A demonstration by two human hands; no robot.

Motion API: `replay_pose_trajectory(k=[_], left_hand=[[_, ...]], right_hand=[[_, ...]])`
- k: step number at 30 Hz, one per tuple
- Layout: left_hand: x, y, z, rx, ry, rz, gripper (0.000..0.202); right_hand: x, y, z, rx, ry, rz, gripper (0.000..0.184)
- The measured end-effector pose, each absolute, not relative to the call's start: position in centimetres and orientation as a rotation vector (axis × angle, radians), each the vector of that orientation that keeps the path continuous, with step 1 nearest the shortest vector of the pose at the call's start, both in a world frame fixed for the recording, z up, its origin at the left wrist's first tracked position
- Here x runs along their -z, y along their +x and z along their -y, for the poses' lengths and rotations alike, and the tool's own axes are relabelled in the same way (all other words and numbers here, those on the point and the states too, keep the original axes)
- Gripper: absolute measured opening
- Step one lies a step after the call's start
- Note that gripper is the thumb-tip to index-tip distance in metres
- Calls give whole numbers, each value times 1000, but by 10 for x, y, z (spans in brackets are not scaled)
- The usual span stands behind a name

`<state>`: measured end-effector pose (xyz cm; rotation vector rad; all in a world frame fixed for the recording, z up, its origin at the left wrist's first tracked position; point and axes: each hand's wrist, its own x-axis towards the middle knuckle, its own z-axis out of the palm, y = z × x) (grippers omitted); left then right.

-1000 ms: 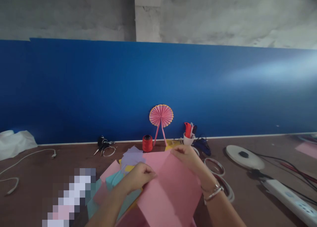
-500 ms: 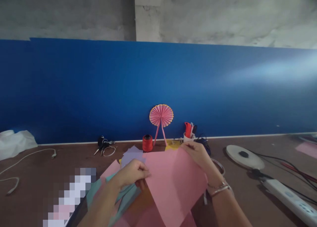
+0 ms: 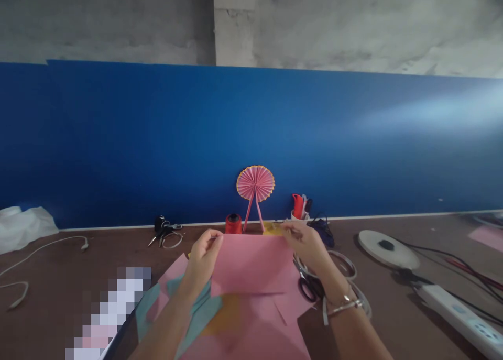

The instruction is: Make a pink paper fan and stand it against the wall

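My left hand pinches the upper left corner of a pink sheet of paper. At the upper right corner, my right hand grips the same sheet, its fingertips partly blurred. The sheet hangs between both hands with its top edge roughly level. Below it lie more pink paper and teal paper. Dark-handled scissors rest just below my right hand, partly covered. Behind the sheet, a pleated pink paper fan with a yellow rim stands opened into a round against the blue panel.
A red spool and a white cup of tools stand along the back. Keys lie back left, near a white cable. To the right are a round white base, a power strip and looped white tape.
The pink sheet has turned from hanging slantwise to level between my hands. My left hand has moved up to its corner. The scissors now show beside the sheet.
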<state>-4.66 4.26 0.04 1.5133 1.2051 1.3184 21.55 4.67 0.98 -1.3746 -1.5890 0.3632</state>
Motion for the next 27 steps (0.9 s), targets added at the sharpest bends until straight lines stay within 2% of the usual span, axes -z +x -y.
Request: replay_pose_trajectory(k=[4, 5, 6, 7, 9, 12, 14, 17, 20, 27], left_hand=[[-12, -43, -25, -1411, 1816, -1147, 23], [-15, -43, -20, -1403, 1869, -1136, 23], [-18, -43, -16, -1402, 1898, -1129, 22], [-21, -43, -14, -1405, 1898, -1132, 22], [-27, -47, -13, -1421, 1825, -1178, 26], [-35, -57, -20, -1433, 1583, -1259, 48], [-37, -62, -27, -1384, 1398, -1139, 52], [-34, -62, -32, -1310, 1180, -914, 39], [-31, -58, -30, -1372, 1072, -923, 27], [-34, -53, -22, -1392, 1096, -946, 27]], right_hand=[[-29, 170, -24, -184, -1156, 1888, 34], [-32, 161, -19, -212, -1131, 1959, 30], [-33, 153, -15, -233, -1126, 1997, 15], [-34, 149, -12, -262, -1141, 1994, 17], [-34, 147, -9, -381, -1189, 1882, 35], [-32, 157, -11, -666, -1205, 1553, 37], [-32, 162, -13, -846, -1157, 1371, 39], [-34, 164, -13, -1018, -1105, 1223, 41], [-36, 161, -12, -1120, -1074, 1186, 42], [-37, 161, -11, -1153, -992, 1159, 40]])
